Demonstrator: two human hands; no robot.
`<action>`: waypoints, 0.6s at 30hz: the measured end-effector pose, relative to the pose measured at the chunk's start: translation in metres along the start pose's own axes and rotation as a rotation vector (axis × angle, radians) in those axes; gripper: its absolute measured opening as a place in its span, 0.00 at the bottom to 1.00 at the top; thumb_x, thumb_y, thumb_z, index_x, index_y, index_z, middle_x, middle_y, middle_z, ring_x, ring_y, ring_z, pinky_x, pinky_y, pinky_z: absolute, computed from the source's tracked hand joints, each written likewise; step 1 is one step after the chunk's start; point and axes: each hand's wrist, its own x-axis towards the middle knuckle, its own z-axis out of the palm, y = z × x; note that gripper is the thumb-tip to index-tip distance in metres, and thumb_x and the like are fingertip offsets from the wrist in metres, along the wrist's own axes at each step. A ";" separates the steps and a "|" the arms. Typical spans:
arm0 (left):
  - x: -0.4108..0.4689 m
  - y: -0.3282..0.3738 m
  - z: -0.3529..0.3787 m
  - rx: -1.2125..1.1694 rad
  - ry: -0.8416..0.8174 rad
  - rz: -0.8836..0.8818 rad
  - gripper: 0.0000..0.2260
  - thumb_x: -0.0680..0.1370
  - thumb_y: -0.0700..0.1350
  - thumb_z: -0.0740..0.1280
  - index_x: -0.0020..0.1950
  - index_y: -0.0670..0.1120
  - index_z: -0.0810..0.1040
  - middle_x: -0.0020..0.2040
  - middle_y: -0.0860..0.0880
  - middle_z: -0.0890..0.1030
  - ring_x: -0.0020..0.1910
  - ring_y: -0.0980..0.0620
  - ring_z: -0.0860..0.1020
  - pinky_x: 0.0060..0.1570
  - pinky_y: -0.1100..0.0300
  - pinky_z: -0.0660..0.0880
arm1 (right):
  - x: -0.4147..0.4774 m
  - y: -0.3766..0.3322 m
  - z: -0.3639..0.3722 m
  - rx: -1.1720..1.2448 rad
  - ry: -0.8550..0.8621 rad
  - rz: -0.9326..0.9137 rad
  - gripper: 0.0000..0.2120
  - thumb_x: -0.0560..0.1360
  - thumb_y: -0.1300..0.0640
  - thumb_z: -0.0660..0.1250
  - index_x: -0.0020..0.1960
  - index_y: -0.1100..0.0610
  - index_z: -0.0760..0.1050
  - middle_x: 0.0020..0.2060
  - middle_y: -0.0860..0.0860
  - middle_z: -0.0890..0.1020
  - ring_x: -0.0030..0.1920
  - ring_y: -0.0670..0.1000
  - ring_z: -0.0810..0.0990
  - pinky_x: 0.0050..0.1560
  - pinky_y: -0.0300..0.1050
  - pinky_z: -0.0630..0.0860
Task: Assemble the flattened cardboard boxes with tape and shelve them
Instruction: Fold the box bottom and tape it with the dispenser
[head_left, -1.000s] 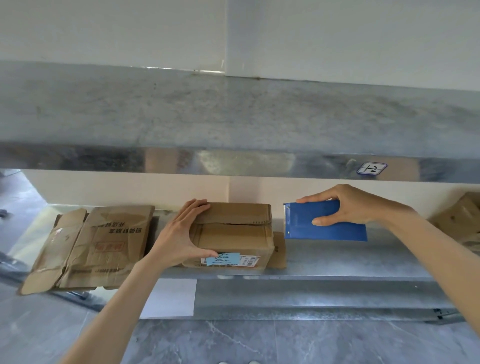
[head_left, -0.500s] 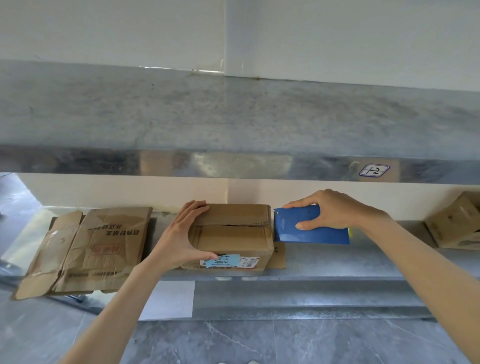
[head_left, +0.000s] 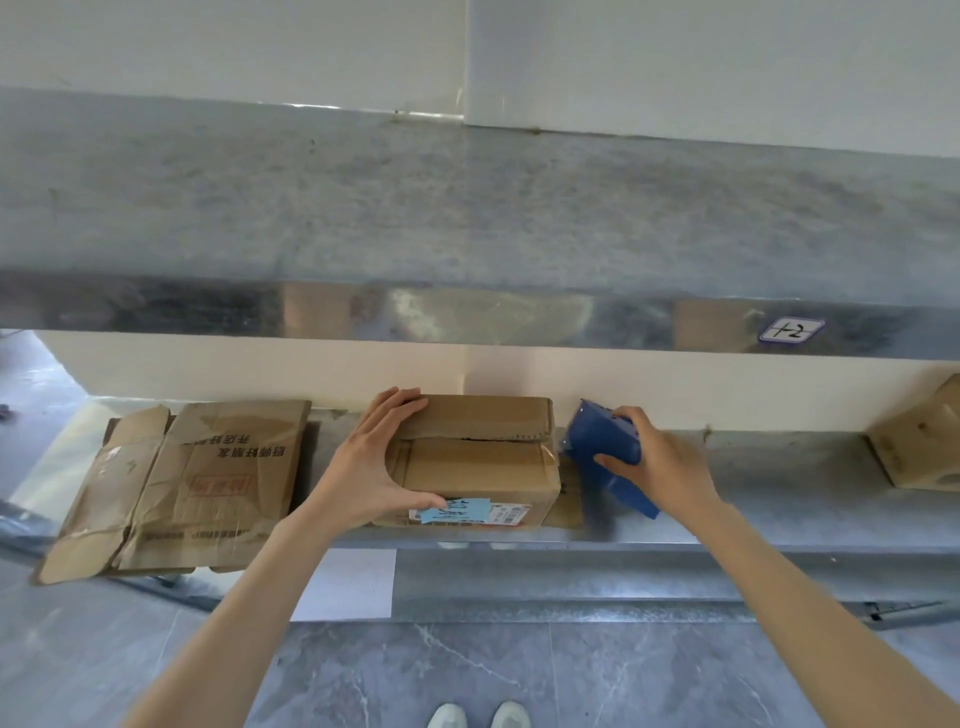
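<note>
While the fingers (head_left: 397, 410) of the left hand (head_left: 363, 467) lie over the top of the cardboard box (head_left: 483, 467) and its thumb presses the front, the right hand (head_left: 662, 465) wraps its fingers (head_left: 629, 415) round a blue tape tool (head_left: 602, 447), just beside the box's right end. The box sits on the metal shelf (head_left: 769, 483). A flat box (head_left: 208, 478) lies to its left. Another box (head_left: 924, 441) stands far right.
</note>
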 end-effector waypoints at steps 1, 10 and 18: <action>0.000 0.000 0.000 0.004 0.001 0.000 0.50 0.59 0.62 0.81 0.76 0.52 0.63 0.77 0.58 0.60 0.77 0.62 0.51 0.74 0.52 0.54 | -0.002 0.003 0.006 0.016 0.017 0.043 0.29 0.74 0.38 0.69 0.68 0.48 0.64 0.43 0.54 0.82 0.38 0.56 0.80 0.35 0.47 0.76; 0.002 0.000 0.000 0.013 0.016 0.000 0.50 0.58 0.66 0.78 0.76 0.52 0.64 0.77 0.59 0.61 0.78 0.62 0.52 0.73 0.52 0.55 | -0.014 0.010 0.028 -0.034 0.048 0.069 0.30 0.75 0.36 0.67 0.71 0.43 0.60 0.50 0.47 0.81 0.37 0.50 0.80 0.29 0.41 0.67; 0.001 0.004 -0.001 0.009 0.015 -0.006 0.51 0.57 0.69 0.75 0.76 0.52 0.65 0.77 0.59 0.62 0.77 0.63 0.52 0.74 0.53 0.55 | -0.018 -0.016 0.008 -0.061 0.244 0.044 0.19 0.80 0.44 0.61 0.66 0.54 0.73 0.56 0.55 0.72 0.53 0.58 0.74 0.41 0.51 0.76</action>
